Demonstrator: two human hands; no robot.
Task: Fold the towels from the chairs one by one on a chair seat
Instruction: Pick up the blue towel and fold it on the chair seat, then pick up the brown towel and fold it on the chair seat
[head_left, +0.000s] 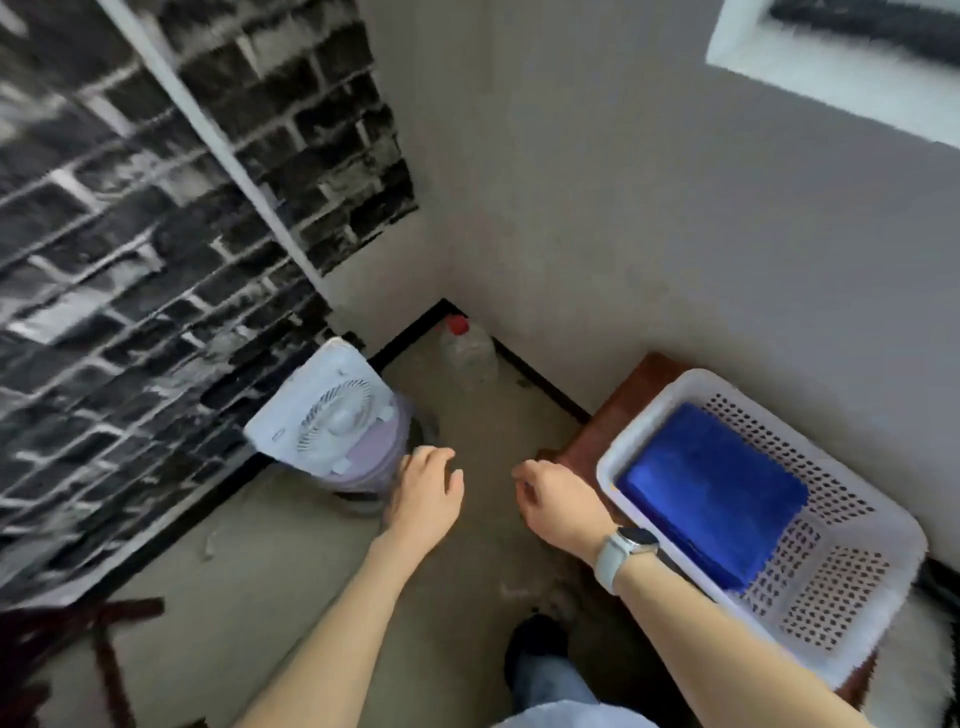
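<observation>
Both hands hanging empty mid-air: left hand (426, 493) fingers loosely apart, right hand (558, 506) fingers curling. Blue towel (711, 493) lying folded in basket (857, 623). Advice: fetching next towel by two corners.

Soft, even daylight fills the corner, coming from the window (852, 57) high on the right, whose sill glows pale and nearly washed out. The plain wall (675, 234) looks flat and grey, with hardly a hard shadow on it. The floor (291, 561) is dimmer, and the bottom left corner falls into deep dark. Everything is smeared by motion: the brick wall (104, 260) streaks into blur, and the fan (332, 410) and the bottle (467, 353) are soft-edged. The wide lens bends straight lines outward near the edges. The blue towel (711, 493) looks strongly saturated
</observation>
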